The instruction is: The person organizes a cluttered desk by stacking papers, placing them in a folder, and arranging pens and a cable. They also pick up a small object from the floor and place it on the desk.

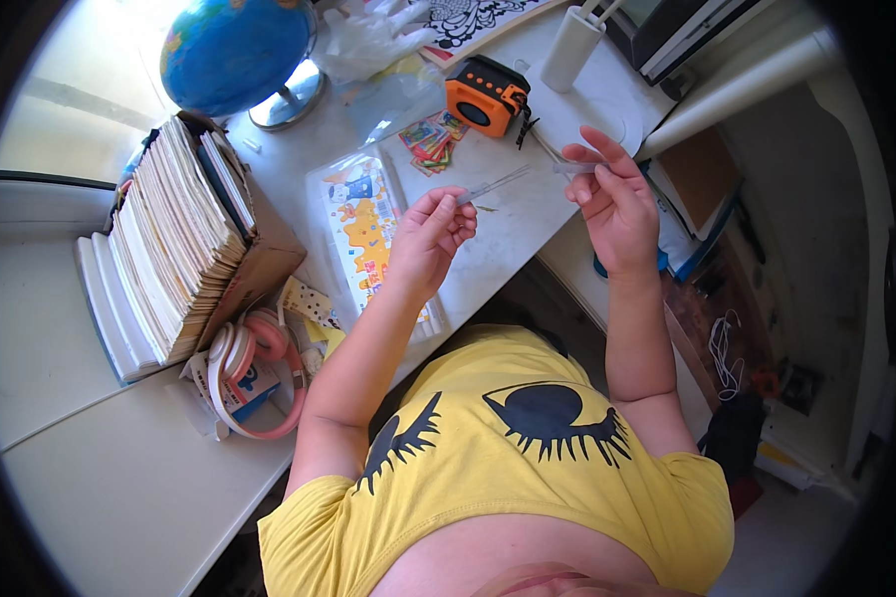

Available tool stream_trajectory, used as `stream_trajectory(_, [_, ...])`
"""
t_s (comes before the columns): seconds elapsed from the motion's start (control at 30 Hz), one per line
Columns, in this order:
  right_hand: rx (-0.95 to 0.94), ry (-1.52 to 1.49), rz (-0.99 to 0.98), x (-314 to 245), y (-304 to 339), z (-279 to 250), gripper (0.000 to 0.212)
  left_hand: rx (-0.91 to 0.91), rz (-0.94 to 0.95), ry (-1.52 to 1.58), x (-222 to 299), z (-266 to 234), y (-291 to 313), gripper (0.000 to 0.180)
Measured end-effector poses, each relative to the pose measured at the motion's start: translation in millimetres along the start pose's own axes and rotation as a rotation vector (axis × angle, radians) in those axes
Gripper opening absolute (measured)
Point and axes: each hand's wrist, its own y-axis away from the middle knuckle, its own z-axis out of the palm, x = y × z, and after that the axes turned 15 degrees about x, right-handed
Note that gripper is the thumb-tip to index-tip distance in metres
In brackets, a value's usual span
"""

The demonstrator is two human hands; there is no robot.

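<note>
My left hand (433, 237) is closed, thumb against forefinger, around a thin greyish see-through tool (493, 185) with fine prong-like ends pointing right. Its exact kind is unclear. In my right hand (619, 211), thumb and fingertips pinch a small clear tube-like piece (569, 168), while other fingers stretch upward. The two hands are apart, both raised over the front edge of the white desk (513, 234). Beneath and left of my left hand lies a clear flat package (363, 224) with yellow and blue cartoon prints.
An orange and black speaker (486, 97) and colourful cards (432, 142) lie beyond my hands. A globe (234, 55), a box of books (184, 239) and pink headphones (287, 393) stand at left. Far right of the speaker is a white cylinder (571, 50).
</note>
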Motion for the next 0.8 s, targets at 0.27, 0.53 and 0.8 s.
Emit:
stream_trajectory(0.27, [-0.020,-0.025,0.014,0,4,-1,0.034,0.031,0.085,-0.127,2,6,5,0.017])
stream_trajectory(0.53, [-0.014,-0.079,0.045,1,4,-3,0.034,0.053,0.130,-0.132,2,8,6,0.017])
stream_trajectory(0.8, [0.025,-0.152,0.104,5,2,-6,0.033,0.074,0.165,-0.158,3,14,10,0.017])
